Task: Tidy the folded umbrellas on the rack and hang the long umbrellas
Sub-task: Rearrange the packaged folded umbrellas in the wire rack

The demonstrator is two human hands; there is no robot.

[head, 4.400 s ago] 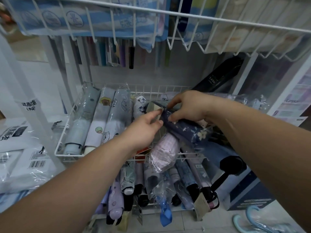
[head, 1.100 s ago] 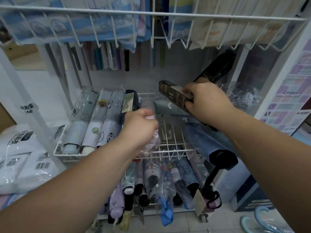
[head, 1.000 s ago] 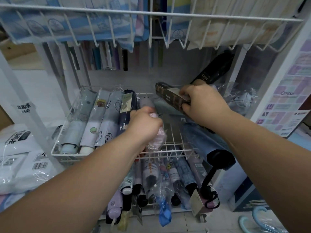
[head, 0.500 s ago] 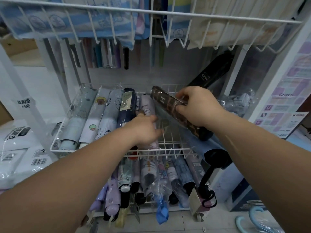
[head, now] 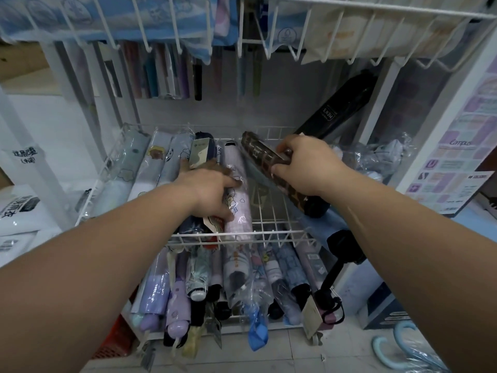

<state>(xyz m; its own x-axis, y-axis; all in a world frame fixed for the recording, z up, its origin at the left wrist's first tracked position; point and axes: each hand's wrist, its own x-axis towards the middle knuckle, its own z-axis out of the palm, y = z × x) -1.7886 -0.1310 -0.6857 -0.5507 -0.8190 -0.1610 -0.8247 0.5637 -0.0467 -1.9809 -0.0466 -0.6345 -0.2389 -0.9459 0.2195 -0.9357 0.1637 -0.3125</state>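
Observation:
The white wire rack's middle shelf [head: 236, 234] holds a row of wrapped folded umbrellas lying side by side. My left hand [head: 212, 191] rests on the dark navy umbrella [head: 204, 146] and touches the pale pink umbrella [head: 238, 208] beside it, fingers spread. My right hand [head: 304, 165] grips a brown patterned folded umbrella [head: 263, 157], held at a slant just above the bare wire to the right of the pink one. Under my right forearm lies a blue umbrella with a black handle [head: 344, 243], part hidden.
A black umbrella [head: 338, 111] leans at the shelf's back right. The lower shelf [head: 234, 286] is packed with several folded umbrellas. The top basket [head: 269, 28] holds more packs. White packets [head: 18, 211] lie at the left; curved blue handles [head: 395, 348] lie on the floor.
The navy and pink umbrellas have joined the row at the left. My right hand picked up the brown umbrella and has lowered it toward the shelf; my left hand flattened onto the row.

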